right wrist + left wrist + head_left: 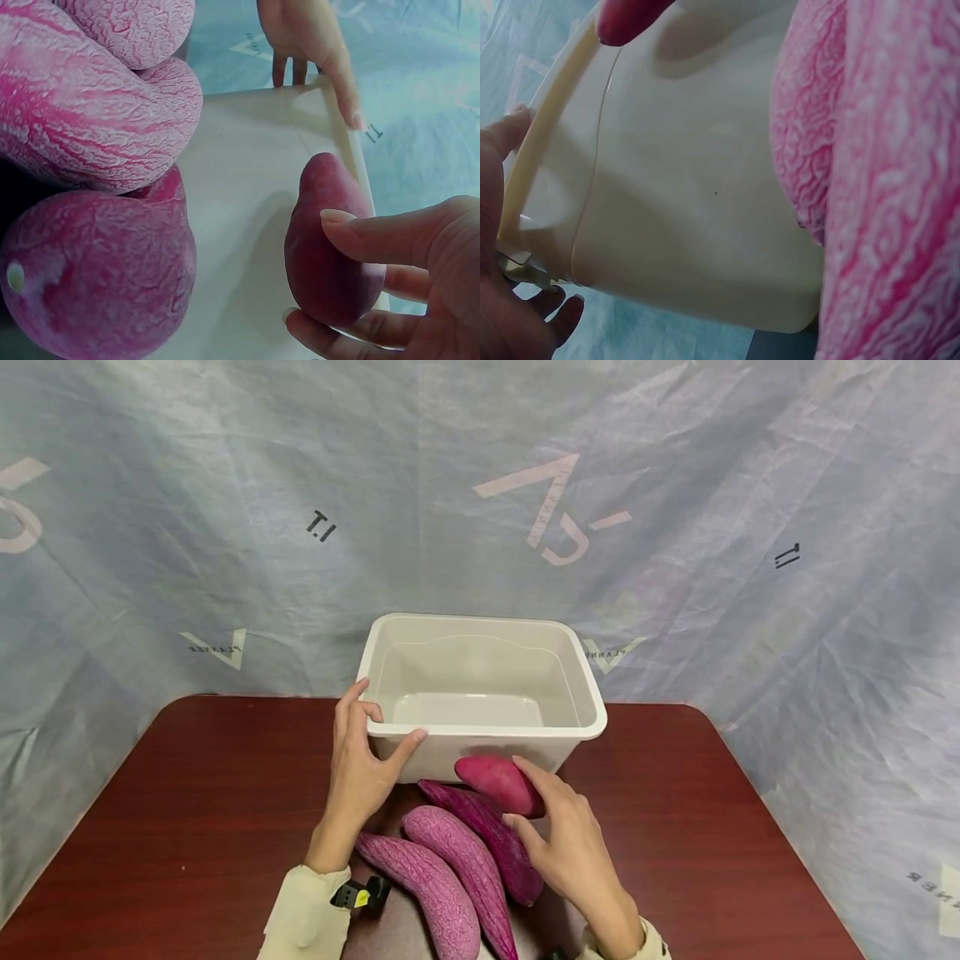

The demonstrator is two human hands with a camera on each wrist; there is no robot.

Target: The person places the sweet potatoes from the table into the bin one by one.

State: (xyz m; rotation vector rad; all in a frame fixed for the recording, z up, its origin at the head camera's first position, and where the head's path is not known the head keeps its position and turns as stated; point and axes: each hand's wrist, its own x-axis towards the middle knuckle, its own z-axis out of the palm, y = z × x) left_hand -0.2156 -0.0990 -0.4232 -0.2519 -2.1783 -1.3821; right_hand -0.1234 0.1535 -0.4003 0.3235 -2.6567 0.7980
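At its near left corner, a white plastic bin (495,732) is gripped by my left hand (362,777), with the thumb on the front rim and fingers over the left side. My right hand (576,843) holds a smooth reddish-purple sweet potato (497,781) in front of the bin. The right wrist view shows the thumb on one side of this sweet potato (322,262) and fingers on the other. Just below it lies a dark purple, wrinkled sweet potato (498,843). Two long pinkish-purple, rough-skinned sweet potatoes, a middle one (465,860) and a left one (431,885), lie beside it.
The bin stands near the back edge of a reddish-brown wooden table (225,810). Behind and around the table hangs a grey-blue printed sheet (420,510). Inside the bin, its bare floor (468,710) shows.
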